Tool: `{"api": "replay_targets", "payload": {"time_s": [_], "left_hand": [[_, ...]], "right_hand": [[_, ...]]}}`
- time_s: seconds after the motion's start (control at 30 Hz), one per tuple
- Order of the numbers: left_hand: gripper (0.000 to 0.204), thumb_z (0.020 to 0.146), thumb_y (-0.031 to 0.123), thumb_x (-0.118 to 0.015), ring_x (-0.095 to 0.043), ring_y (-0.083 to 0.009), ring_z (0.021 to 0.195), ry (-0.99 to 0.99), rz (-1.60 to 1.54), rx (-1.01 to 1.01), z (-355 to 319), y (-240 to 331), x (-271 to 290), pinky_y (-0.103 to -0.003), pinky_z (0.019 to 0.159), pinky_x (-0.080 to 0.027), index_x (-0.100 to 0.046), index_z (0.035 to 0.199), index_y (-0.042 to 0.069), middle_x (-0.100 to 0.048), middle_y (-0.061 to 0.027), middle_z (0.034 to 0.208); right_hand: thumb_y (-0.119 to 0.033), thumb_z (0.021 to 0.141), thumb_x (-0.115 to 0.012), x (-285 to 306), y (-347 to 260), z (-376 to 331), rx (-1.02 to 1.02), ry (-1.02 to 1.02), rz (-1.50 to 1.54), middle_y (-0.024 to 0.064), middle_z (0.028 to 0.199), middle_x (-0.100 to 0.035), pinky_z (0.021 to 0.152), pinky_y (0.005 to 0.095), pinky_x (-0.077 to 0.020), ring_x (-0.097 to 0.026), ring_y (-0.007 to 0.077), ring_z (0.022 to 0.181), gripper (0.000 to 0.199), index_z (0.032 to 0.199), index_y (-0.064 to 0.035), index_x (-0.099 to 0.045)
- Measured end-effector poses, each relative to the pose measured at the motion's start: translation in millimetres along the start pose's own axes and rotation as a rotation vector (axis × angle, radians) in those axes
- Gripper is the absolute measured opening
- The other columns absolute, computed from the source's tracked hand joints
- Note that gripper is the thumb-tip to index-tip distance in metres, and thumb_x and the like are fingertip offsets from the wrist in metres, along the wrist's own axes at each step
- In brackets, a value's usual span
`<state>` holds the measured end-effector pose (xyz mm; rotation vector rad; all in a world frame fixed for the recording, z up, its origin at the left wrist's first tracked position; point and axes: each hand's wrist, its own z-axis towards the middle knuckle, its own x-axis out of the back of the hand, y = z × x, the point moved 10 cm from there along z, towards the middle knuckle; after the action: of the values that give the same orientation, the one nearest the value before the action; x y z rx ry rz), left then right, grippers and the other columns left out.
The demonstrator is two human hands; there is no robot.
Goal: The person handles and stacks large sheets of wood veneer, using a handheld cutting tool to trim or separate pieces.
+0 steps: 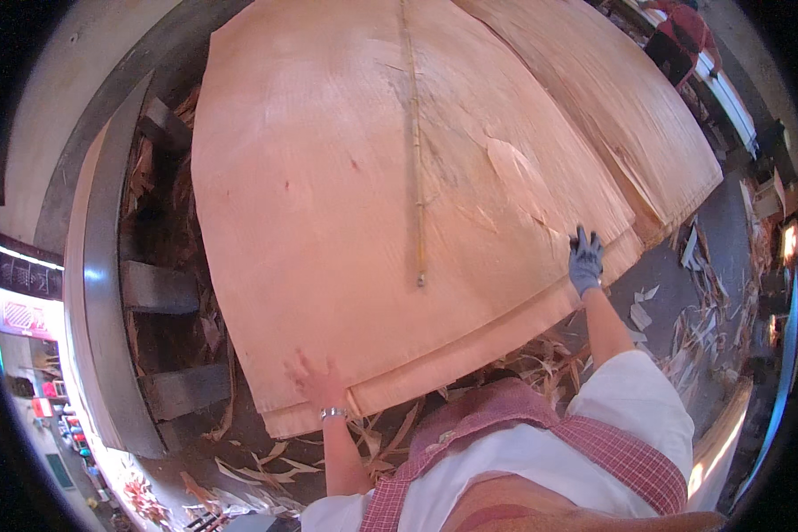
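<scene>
A large, thin sheet of wood veneer lies in front of me on top of another sheet, whose near edge sticks out below it. Bare and with a metal band at the wrist, my left hand rests flat on the near left corner, fingers spread. At the right end of the near edge, my right hand wears a grey glove; its fingers are apart and lie on the veneer. A long, thin yellowish stick lies lengthwise on the top sheet.
Beyond on the right is a second stack of veneer. A metal frame with crossbars stands at the left. Veneer scraps litter the floor. Another person works at the far right.
</scene>
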<state>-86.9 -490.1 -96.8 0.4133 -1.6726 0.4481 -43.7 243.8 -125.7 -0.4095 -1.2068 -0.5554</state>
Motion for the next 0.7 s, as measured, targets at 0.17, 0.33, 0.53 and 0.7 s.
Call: {"api": "replay_targets", "payload": {"time_s": [0.17,0.33,0.53,0.7], "left_hand": [[0.079,0.086,0.049,-0.056,-0.027,-0.0373,0.138,-0.162,-0.095,-0.267,17.4,37.1,-70.2,-0.048,0.112,-0.025,-0.028,0.145,0.005,-0.027,-0.0247,0.149],[0.071,0.086,0.048,-0.056,-0.038,-0.0393,0.129,-0.237,-0.152,-0.381,-12.1,161.3,-49.8,-0.05,0.107,-0.03,-0.039,0.139,0.005,-0.043,-0.0242,0.137],[0.036,0.085,0.03,-0.061,-0.059,-0.0366,0.096,0.073,-0.147,-0.652,-74.8,344.5,-22.9,-0.049,0.08,-0.045,-0.058,0.106,0.001,-0.062,-0.0209,0.106],[0.028,0.086,0.022,-0.058,-0.062,-0.0326,0.086,-0.291,-0.619,-0.549,-60.5,301.8,-71.0,-0.045,0.077,-0.049,-0.056,0.107,0.003,-0.064,-0.0183,0.097]], "right_hand": [[-0.043,0.096,-0.041,-72.6,29.6,25.4,-0.106,-0.345,-0.133,0.0303,0.138,-0.036,0.097,0.0555,-0.0393,-0.04,0.0519,0.121,0.05,0.144,-0.0278,-0.035],[-0.048,0.094,-0.042,-111.3,73.2,48.6,-0.229,-0.706,0.134,0.0283,0.142,-0.034,0.097,0.0563,-0.0396,-0.036,0.0492,0.127,0.053,0.142,-0.0259,-0.038],[-0.037,0.096,-0.043,-84.1,121.9,88.4,-0.112,-0.333,-0.023,0.025,0.123,-0.051,0.092,0.0531,-0.0431,-0.049,0.0457,0.112,0.042,0.132,-0.0166,-0.046],[-0.026,0.095,-0.049,-21.5,37.2,87.0,0.149,-0.189,0.185,0.0186,0.106,-0.06,0.079,0.0448,-0.0489,-0.059,0.0365,0.098,0.029,0.118,-0.0118,-0.055]]}}
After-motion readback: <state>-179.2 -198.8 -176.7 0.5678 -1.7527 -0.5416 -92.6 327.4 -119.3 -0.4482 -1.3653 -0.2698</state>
